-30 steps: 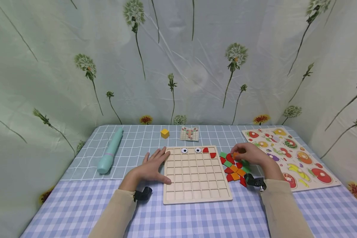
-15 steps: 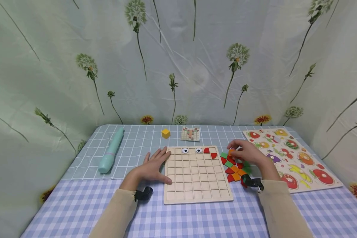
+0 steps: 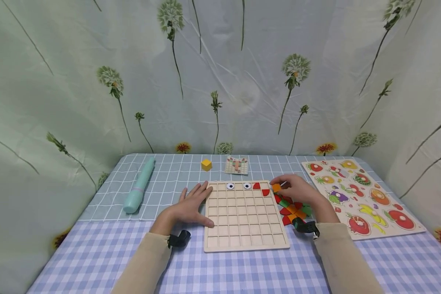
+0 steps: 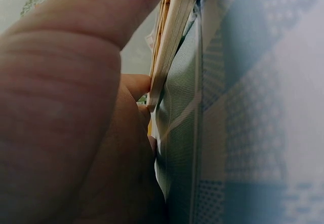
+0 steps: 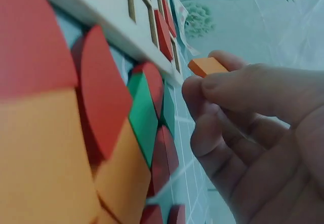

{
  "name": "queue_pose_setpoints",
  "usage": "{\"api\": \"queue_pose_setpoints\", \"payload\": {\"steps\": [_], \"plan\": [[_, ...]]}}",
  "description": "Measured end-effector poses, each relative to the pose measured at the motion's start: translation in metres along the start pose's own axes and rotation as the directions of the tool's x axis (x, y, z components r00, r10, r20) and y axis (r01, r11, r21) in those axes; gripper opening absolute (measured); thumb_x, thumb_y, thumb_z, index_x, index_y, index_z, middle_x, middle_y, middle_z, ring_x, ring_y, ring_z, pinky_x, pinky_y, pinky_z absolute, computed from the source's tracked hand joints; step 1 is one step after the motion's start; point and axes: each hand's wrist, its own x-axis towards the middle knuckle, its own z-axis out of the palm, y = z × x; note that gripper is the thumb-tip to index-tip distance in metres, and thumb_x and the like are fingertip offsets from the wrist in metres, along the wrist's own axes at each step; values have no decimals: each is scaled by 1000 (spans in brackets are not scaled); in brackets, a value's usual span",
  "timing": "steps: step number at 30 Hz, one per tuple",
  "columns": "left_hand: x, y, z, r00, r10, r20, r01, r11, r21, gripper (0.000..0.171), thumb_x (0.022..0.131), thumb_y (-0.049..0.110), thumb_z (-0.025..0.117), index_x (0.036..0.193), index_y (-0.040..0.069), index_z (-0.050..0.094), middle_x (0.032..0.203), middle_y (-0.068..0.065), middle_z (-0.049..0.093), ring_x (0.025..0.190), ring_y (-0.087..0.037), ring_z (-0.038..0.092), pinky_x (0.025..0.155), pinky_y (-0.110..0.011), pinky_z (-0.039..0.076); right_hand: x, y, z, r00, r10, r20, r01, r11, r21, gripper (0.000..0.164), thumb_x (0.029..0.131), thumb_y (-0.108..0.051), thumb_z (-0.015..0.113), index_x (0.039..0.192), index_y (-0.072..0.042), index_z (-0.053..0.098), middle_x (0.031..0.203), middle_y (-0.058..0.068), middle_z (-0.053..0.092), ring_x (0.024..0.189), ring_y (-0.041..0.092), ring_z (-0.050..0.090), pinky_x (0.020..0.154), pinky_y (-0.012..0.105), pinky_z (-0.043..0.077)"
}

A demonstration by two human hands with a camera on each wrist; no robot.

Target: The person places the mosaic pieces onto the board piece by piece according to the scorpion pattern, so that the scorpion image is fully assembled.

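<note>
Across comes the right hand, its orange square tile carried left since the earlier frame and now just beside the 1 o'clock corner of the pale wooden grid board. Thumb and fingers are clamped on that tile. Nearest us, blue-and-white gingham cloth runs along 6 o'clock. Over at 9, the left hand rests on the board's edge, fingers spread apart. Against 3 o'clock lie loose flat red, orange and green tiles, partly covered. Up the grid, 2 round white-and-black eye discs sit between 11 and 12, with 2 red curved-edged pieces at 1. Beyond: a cream fruit-printed board out at 3, a teal tapering stick between 9 and 10, a yellow cube at 11, a small printed card at 12, and a pale dandelion-patterned curtain behind.
</note>
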Motion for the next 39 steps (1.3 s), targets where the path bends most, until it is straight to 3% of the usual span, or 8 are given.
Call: {"api": "queue_pose_setpoints", "payload": {"steps": [10, 22, 29, 39], "plan": [[5, -7, 8, 1000, 9, -18, -10, 1000, -17, 124, 67, 64, 83, 162, 21, 15, 171, 1, -2, 158, -30, -3, 121, -64, -11, 11, -14, 7, 997, -39, -66, 37, 999, -36, 32, 92, -13, 69, 124, -11, 70, 119, 11, 68, 101, 25, 57, 91, 38, 53], [-1, -1, 1, 1000, 24, -17, -24, 1000, -17, 125, 67, 65, 83, 161, 14, 19, 171, -8, 3, 157, -36, 1, 120, -68, -8, 22, -27, 21, 994, -103, -38, 101, 994, -48, 27, 90, -18, 75, 116, -12, 73, 99, 5, 72, 83, 15, 62, 75, 28, 53], [-2, -1, 0, 1000, 22, -22, -22, 1000, -8, 123, 68, 62, 84, 161, 14, 19, 171, -8, 3, 158, -35, 2, 120, -67, -6, 27, -35, 30, 987, -161, -20, 159, 986, -50, 27, 87, -20, 78, 112, -10, 73, 89, 3, 66, 74, 14, 55, 65, 26, 48], [-1, 0, 1, 999, 24, -25, -25, 1000, -19, 124, 67, 63, 84, 161, 14, 20, 171, -9, 4, 157, -37, 2, 119, -68, -7, 31, -48, 43, 987, -162, -16, 162, 987, 6, 22, 87, -14, 78, 108, -10, 73, 84, 3, 63, 76, 16, 53, 67, 28, 46]]}}
